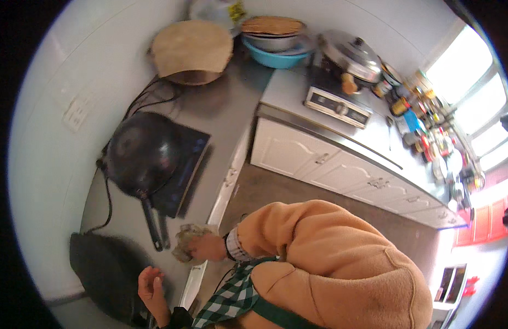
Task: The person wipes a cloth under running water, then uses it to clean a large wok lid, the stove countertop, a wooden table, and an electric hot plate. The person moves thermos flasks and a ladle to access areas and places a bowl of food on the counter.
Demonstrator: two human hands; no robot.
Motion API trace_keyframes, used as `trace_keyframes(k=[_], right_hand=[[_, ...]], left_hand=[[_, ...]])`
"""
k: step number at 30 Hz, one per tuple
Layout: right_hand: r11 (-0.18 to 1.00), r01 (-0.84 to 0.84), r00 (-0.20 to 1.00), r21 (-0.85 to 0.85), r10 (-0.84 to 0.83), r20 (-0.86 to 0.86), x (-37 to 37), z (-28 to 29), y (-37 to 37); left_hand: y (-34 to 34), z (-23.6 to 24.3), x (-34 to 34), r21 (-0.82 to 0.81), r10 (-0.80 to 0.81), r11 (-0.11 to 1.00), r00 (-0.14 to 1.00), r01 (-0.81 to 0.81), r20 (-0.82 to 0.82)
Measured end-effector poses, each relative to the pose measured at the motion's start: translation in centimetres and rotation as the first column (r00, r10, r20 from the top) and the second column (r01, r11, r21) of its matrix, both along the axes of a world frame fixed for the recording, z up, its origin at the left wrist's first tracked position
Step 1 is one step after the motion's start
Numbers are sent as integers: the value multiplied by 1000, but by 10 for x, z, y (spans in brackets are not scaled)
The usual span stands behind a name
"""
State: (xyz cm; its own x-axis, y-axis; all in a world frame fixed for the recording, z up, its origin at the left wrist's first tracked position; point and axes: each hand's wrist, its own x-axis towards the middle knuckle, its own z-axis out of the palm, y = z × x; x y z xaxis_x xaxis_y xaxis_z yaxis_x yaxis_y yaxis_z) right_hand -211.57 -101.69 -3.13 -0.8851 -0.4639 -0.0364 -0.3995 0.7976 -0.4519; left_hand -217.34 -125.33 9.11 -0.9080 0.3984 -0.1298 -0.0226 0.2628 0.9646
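Observation:
My right hand [210, 247] is closed around a crumpled, greenish-beige cloth [184, 244] at the front edge of the grey countertop [210, 181]. Lower to the left, my left hand [151, 289] is loosely curled with its fingers a little apart and nothing visible in it. It is beside a large, dark pan-like object [103, 268] at the counter's near left. Ahead of both hands, a black wok [141, 153] rests on a black induction cooktop [191, 159]. The wok's handle [151, 222] points back toward my hands.
A round tan board [192, 48] and a blue basin [276, 59] stand at the back. On the right-hand counter are a lidded steel pan [352, 55] on a silver cooker [339, 107], and several jars and bottles [424, 140]. White cabinets [298, 151] run below. Black cables [109, 203] lie along the wall.

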Motion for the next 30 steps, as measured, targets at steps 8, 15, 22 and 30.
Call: trace_keyframes(k=[8,15,22,30], right_hand=[[639,767,553,59,-705,445,179,46,284],[201,932,321,-301,-845,429,268,80,372],[197,815,349,-545,-917,191,202,110,419],[241,958,192,-156,-942,-274,35,25,475]], left_hand=[[201,-7,67,6,-308,951,950,308,44],[349,-16,114,57,-680,733,731,678,51],[413,-30,90,68,-713,700,692,711,111],[454,-59,-1,95,-678,735,723,672,131]])
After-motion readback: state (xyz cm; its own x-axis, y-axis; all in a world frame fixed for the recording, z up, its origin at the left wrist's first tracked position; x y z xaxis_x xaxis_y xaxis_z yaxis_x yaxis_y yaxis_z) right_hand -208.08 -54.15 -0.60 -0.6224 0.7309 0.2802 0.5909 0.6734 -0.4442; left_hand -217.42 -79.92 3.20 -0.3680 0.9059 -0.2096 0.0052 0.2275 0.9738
